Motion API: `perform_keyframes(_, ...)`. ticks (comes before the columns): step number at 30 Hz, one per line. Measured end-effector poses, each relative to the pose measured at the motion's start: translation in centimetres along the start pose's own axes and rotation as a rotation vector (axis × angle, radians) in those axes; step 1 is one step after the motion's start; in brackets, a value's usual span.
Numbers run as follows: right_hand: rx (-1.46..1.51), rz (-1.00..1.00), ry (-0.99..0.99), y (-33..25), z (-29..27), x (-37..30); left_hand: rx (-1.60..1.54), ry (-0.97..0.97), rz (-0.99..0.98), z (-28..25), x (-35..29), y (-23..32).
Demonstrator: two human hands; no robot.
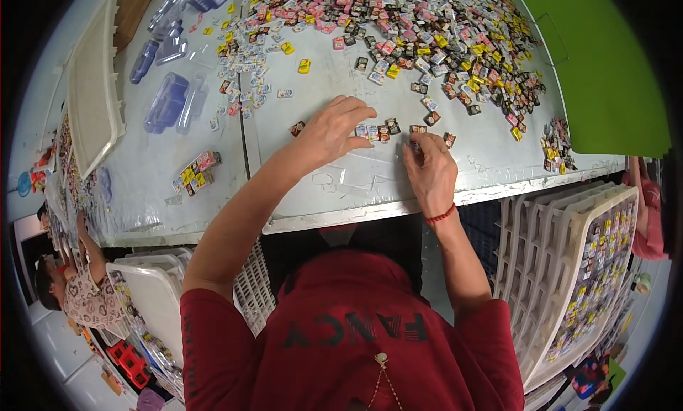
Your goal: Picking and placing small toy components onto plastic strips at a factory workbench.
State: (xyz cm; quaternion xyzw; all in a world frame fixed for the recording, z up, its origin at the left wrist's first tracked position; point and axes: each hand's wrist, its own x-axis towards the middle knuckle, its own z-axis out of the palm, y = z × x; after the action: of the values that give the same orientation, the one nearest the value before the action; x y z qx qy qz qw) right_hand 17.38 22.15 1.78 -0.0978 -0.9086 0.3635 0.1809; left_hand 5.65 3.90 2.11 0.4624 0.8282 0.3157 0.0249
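Left hand: thumb and forefinger stand spread apart around the left end of the row; whether they press on it, I cannot tell.
Right hand: right of the row, fingers curled together beside a small brown box; whether they pinch anything, I cannot tell.
Row of small boxes: flat on the white table, between both hands, pale boxes left, dark ones right.
Box printing: coloured labels on the faces, too small to read.
Loose pile: beyond the row, labels mostly pink, white, yellow and black.
Box block: left of the row, yellow, black and pink labels.
Red shirt: nearer the person than the row, large dark lettering across it, upside down.
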Motion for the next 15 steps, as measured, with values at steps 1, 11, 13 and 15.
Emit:
perform_keyframes(1,-0.003,0.002,0.008,0.1,0.2,0.0,-0.011,0.031,0.028,0.2,0.5,0.3)
perform_keyframes(11,-0.127,0.019,0.015,-0.9,0.0,-0.3,-0.027,0.009,0.099,3.1,1.5,0.8)
perform_keyframes(13,-0.155,-0.025,0.040,-0.3,0.2,-0.5,-0.039,0.009,0.111,3.0,1.4,0.9)
perform_keyframes(15,-0.173,-0.018,0.051,-0.2,0.4,-0.2,-0.049,0.010,0.124,2.9,1.2,0.9)
